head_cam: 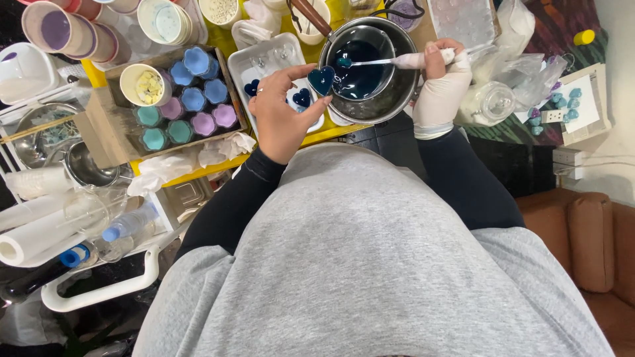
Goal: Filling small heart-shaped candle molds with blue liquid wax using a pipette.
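The bare left hand (281,112) pinches a small heart-shaped mould (321,79) filled with dark blue liquid between thumb and fingertips, at upper centre of the frame, against the rim of a metal pot (403,79). The gloved right hand (442,86) is closed around the handle of a spoon (374,62), whose bowl sits over the dark blue liquid in the pot. Below left of the mould, a white tray (264,63) holds more blue hearts. Further left, a cardboard box (99,125) holds coloured silicone cups (198,99).
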